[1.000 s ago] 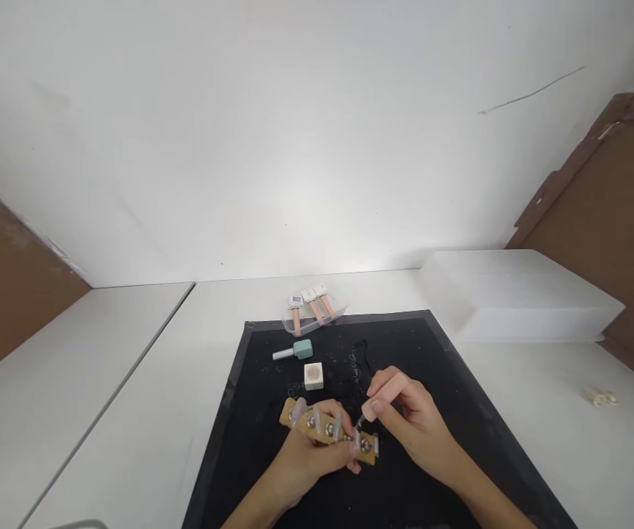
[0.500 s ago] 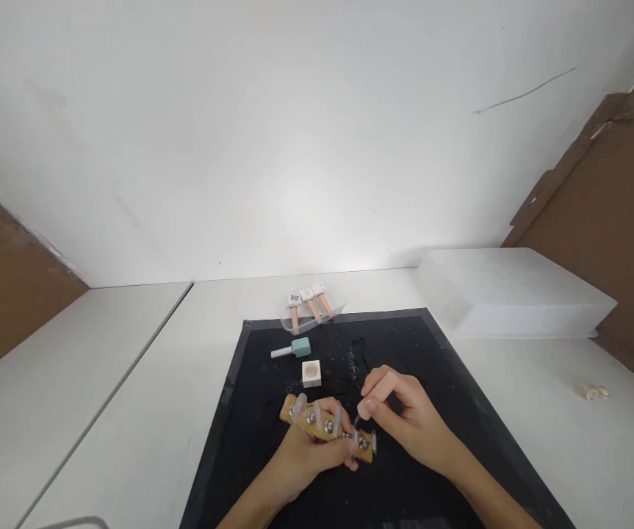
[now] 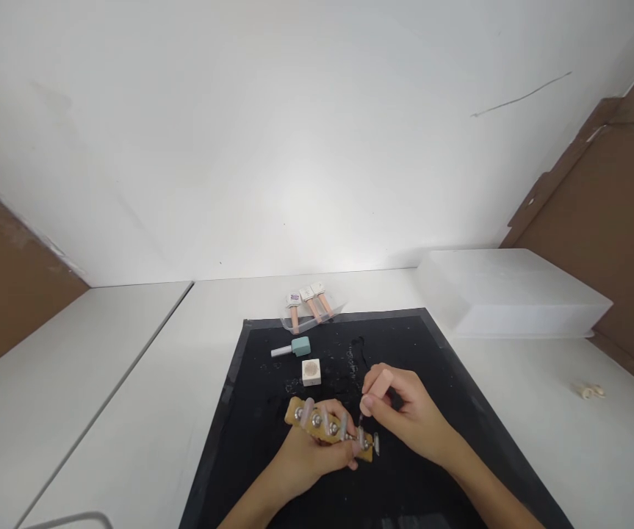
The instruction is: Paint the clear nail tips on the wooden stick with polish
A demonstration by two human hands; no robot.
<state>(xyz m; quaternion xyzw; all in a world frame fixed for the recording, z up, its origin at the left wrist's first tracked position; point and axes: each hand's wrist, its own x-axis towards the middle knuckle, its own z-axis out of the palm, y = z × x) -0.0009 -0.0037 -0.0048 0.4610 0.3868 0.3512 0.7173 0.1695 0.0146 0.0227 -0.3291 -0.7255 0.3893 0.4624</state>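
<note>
My left hand [image 3: 308, 457] is closed around a yellow strip [image 3: 328, 430] that carries a row of metal knobs with nail tips on them. Between the fingers of my right hand [image 3: 405, 415] is a pink brush cap [image 3: 378, 391], its dark brush pointing down at a nail tip [image 3: 361, 438] near the strip's right end. Just beyond the strip stands a white square bottle [image 3: 311, 372] with a round patch on top. A teal bottle with a white handle [image 3: 300, 347] lies behind it.
Several pink-handled bottles [image 3: 308, 294] rest in a clear tray [image 3: 332, 310] at the back of the black mat [image 3: 388, 330]. On the right of the white table are a white box [image 3: 537, 319] and small pale rings [image 3: 589, 391]. A white wall rises behind.
The yellow strip has turned slightly and its left end has shifted a little to the right. The pink cap is tilted more upright in my right hand.
</note>
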